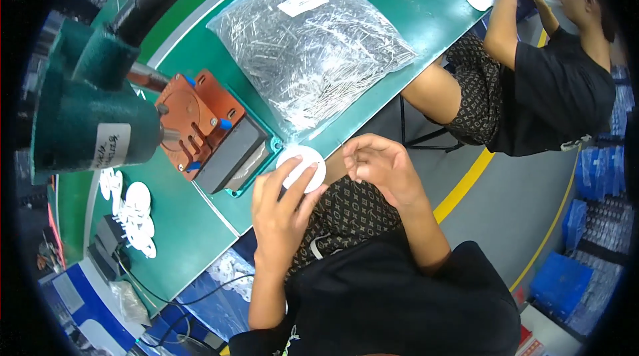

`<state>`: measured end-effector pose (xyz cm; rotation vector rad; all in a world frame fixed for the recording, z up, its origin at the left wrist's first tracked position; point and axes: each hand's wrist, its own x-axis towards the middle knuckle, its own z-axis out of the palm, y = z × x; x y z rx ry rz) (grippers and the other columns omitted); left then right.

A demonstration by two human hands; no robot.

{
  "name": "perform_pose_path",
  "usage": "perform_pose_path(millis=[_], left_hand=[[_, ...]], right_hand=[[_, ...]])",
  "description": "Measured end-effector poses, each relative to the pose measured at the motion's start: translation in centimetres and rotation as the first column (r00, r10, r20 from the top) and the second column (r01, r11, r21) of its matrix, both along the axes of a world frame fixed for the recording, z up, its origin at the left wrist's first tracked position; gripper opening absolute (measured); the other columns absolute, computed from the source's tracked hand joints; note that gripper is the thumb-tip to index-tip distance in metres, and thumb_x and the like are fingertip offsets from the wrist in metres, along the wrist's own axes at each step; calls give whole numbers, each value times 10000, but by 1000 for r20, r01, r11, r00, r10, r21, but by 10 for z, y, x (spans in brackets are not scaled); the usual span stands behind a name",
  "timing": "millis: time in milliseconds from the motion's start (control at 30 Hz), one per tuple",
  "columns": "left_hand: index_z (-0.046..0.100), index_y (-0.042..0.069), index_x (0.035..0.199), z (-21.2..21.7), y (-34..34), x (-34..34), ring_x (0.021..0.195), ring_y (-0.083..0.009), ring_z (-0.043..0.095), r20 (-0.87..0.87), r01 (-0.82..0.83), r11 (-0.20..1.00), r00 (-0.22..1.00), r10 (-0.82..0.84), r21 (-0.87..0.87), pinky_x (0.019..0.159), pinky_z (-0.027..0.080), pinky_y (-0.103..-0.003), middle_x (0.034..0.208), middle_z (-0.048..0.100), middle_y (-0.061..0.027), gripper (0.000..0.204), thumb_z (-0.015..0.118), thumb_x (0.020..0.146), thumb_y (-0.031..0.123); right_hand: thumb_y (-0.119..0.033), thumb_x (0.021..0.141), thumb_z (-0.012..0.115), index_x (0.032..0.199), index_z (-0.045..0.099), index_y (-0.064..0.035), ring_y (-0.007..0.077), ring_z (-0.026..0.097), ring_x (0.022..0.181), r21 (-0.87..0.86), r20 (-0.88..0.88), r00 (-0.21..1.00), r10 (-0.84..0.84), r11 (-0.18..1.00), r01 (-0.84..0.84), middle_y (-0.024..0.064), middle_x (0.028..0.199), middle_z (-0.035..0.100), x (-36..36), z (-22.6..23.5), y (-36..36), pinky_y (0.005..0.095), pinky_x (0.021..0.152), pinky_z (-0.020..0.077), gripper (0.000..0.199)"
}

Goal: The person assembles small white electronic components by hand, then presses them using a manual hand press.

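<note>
My left hand (283, 206) holds a round white plastic disc (307, 158) by its edge, just off the front edge of the green table (193, 236). My right hand (379, 166) is beside the disc with its fingers curled, pinching a thin metal pin (341, 144) near the disc's rim. Both hands hover above my lap. A large clear bag full of thin metal pins (313, 43) lies on the table behind the hands.
A green hand press (86, 116) with an orange fixture (196, 123) stands on the table's left. Finished white discs (136, 213) lie below it. A co-worker in black (559, 83) sits at the upper right, hands on white discs. Blue crates (586, 236) stack at right.
</note>
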<state>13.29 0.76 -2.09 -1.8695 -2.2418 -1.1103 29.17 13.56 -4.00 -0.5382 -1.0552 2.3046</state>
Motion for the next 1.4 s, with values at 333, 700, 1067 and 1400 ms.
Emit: perform_pose_path(millis=[333,700,1067,1400], left_hand=[[727,94,1062,2,8,-1,769,-205,555,152,-67,997,986,61,33,650,456,-300,1087,688,-18,475,880,616,155],[736,134,1081,-8,4,1,770,-188,558,93,-64,997,994,60,45,673,461,-299,1087,681,7,464,855,635,189],[742,113,1048,-10,5,2,762,-186,558,57,-71,995,996,67,67,669,459,-300,1068,687,8,430,861,645,203],[739,105,1051,-9,6,1,769,-187,563,50,-64,995,997,61,73,668,456,-302,1057,685,3,431,861,648,201]], right_hand=[[47,822,720,937,724,54,204,665,835,712,69,961,-267,689,140,134,934,697,-19,14,-13,291,747,528,115],[77,822,703,945,704,63,217,684,798,778,84,964,-254,621,96,163,876,709,-29,7,-19,287,701,536,124],[62,817,713,925,700,59,217,682,766,852,82,949,-304,515,91,135,846,714,-34,13,-17,294,690,535,109],[3,810,736,926,724,4,218,680,776,771,116,934,-337,624,130,98,869,732,-35,13,-21,301,708,517,117]])
